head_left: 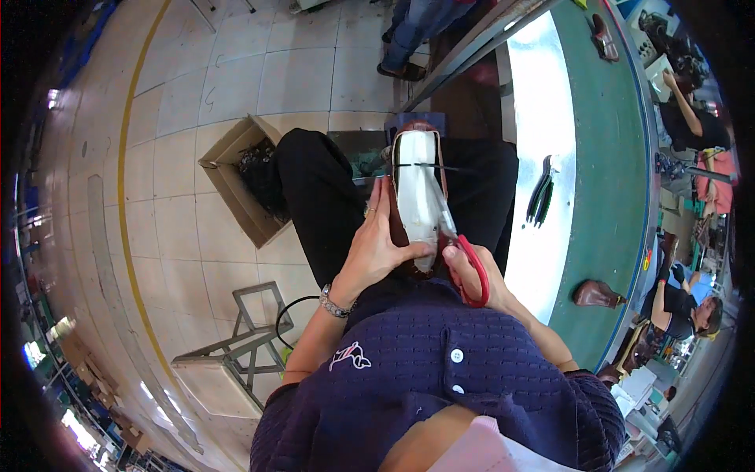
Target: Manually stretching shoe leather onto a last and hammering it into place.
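Note:
A brown shoe (415, 189) rests sole side up between my thighs, its pale underside facing me. Across its upper part runs a thin black strap (425, 165), with one loose end sticking out to the right. My left hand (376, 250) grips the shoe's left side, thumb pressed on the near end of the underside and fingers along the edge. In my right hand (469, 270) are scissors with red handles (477, 275). Their blades lie along the shoe's right edge, tips close to the strap; whether they touch it I cannot tell.
Left of my legs, a cardboard box (228, 157) holds a tangle of black strips. A bundle of black straps (540, 200) lies on the bright metal ledge (543, 94). Brown shoes (598, 294) sit on the green conveyor belt (602, 173). Other people work beyond it; someone stands ahead.

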`<action>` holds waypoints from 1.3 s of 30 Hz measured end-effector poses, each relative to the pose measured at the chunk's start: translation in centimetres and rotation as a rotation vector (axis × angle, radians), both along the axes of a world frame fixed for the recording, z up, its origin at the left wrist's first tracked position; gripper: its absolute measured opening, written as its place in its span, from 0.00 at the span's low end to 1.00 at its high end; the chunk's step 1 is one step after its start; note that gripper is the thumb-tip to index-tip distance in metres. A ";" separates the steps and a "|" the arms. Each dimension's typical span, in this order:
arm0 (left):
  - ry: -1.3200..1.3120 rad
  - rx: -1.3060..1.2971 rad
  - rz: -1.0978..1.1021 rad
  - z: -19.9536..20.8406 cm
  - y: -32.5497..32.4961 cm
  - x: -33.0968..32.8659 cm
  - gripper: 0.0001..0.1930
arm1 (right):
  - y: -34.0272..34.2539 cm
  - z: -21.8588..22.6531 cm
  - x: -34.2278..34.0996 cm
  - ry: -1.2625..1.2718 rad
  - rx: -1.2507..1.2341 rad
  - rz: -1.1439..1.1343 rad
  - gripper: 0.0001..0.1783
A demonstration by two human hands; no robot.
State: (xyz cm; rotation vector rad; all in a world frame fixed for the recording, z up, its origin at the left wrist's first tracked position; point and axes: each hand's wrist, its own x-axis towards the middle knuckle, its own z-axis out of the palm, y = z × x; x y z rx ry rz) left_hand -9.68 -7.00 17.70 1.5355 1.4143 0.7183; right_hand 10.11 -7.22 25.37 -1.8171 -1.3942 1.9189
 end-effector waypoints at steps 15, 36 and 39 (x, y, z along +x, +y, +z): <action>0.582 0.920 0.108 0.3 5.4 3.6 0.06 | -4.6 -9.5 18.2 -0.885 0.468 -0.559 0.25; 0.803 0.675 0.647 -0.9 5.2 -14.0 0.14 | -1.4 -8.9 0.6 0.475 0.178 -0.261 0.46; 0.981 0.432 0.580 -1.3 4.6 -13.5 0.26 | -0.7 -7.8 4.2 0.418 0.162 -0.349 0.40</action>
